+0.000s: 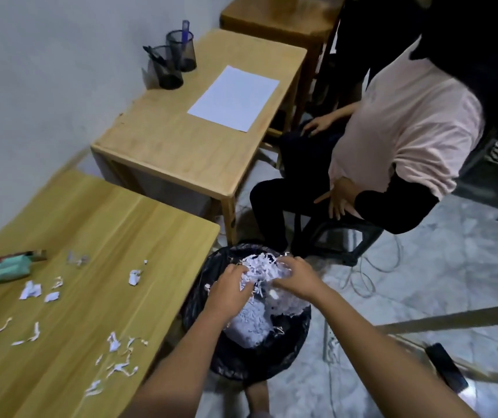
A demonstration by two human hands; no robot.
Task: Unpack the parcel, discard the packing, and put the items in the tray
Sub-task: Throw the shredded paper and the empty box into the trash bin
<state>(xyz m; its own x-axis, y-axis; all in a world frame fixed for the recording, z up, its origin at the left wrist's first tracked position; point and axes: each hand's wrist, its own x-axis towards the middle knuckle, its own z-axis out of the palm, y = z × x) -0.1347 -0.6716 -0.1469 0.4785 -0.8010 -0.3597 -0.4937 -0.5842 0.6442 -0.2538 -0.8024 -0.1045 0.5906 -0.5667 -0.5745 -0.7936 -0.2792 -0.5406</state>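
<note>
- Hovering low in the frame's centre, both hands are working over the black-lined bin (241,354).
- The left hand (230,292) is clenching its grip on the white shredded packing (261,268).
- The right hand (297,279) is grasping that same wad.
- Paper scraps (115,345) and green tubes (6,270) are lying on the counter (97,230), lower left.

White paper shreds (260,268) fill a black bin bag (272,354); white scraps (32,290) dot the light wood tabletop (97,224) beside mint-green tubes (6,271); the floor (440,267) is grey marbled.
</note>
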